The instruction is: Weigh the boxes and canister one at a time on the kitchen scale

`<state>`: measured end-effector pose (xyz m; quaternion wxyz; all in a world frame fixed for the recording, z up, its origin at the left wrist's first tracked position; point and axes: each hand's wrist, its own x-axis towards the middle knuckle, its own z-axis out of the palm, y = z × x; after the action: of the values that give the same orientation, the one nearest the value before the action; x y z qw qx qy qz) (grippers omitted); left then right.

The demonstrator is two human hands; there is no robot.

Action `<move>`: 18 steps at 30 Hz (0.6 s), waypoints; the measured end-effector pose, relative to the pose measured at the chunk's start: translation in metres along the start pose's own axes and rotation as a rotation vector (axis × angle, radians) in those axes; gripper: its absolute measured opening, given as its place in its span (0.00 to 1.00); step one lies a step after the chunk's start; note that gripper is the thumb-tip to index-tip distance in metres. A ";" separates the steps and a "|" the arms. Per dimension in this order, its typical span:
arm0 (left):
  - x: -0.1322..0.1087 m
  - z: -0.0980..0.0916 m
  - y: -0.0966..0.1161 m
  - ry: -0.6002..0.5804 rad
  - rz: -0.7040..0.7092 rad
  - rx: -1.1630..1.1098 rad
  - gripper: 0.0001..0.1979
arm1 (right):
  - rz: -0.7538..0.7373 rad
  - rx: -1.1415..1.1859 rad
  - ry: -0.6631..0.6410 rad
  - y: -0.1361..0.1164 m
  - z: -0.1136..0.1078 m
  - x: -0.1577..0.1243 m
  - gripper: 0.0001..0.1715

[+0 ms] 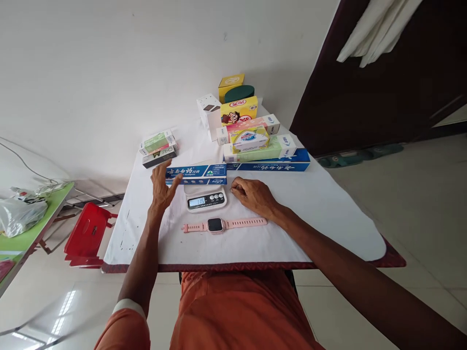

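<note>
A blue toothpaste box (197, 171) lies across a small white digital scale (206, 200), whose display reads 115. My left hand (162, 185) is at the box's left end, fingers and thumb spread apart; whether it touches the box I cannot tell. Just right of the scale, my right hand (253, 195) rests on the white cloth with its fingers curled in and nothing seen in them. In front of the scale a pink-strapped watch (215, 224) lies stretched out flat.
Several boxes stand or lie at the back right, among them a yellow carton (239, 111), a white box (209, 116) and another blue toothpaste box (270, 161). A green box (157, 142) and a black box (159, 157) lie back left. A red chair (87, 233) stands beside the table.
</note>
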<state>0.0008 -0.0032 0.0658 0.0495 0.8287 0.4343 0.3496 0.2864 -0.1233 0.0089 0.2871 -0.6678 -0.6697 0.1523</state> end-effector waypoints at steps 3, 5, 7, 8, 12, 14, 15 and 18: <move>0.004 0.001 0.003 -0.184 0.088 0.081 0.33 | 0.008 -0.004 -0.007 -0.002 -0.001 0.001 0.07; 0.010 0.001 0.003 -0.261 0.106 0.131 0.33 | 0.011 -0.013 -0.010 -0.004 -0.003 0.002 0.07; 0.017 -0.002 0.002 -0.314 0.103 0.160 0.33 | 0.015 -0.028 -0.019 -0.006 -0.005 0.002 0.08; 0.020 -0.004 0.001 -0.334 0.104 0.164 0.32 | 0.016 -0.037 -0.024 -0.007 -0.006 0.002 0.08; 0.026 -0.017 0.001 -0.379 0.119 0.132 0.23 | 0.013 -0.061 -0.036 -0.012 -0.012 0.001 0.08; 0.026 -0.029 0.002 -0.381 0.112 0.115 0.22 | 0.010 -0.069 -0.044 -0.013 -0.014 0.001 0.08; 0.025 -0.035 0.003 -0.379 0.106 0.107 0.22 | 0.009 -0.071 -0.048 -0.014 -0.015 0.001 0.08; 0.028 -0.054 0.010 -0.357 0.097 0.059 0.24 | 0.000 -0.063 -0.055 -0.016 -0.017 0.000 0.08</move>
<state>-0.0151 0.0002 0.1249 0.0845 0.8986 0.3884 0.1859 0.2839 -0.1269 0.0316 0.2473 -0.6719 -0.6820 0.1495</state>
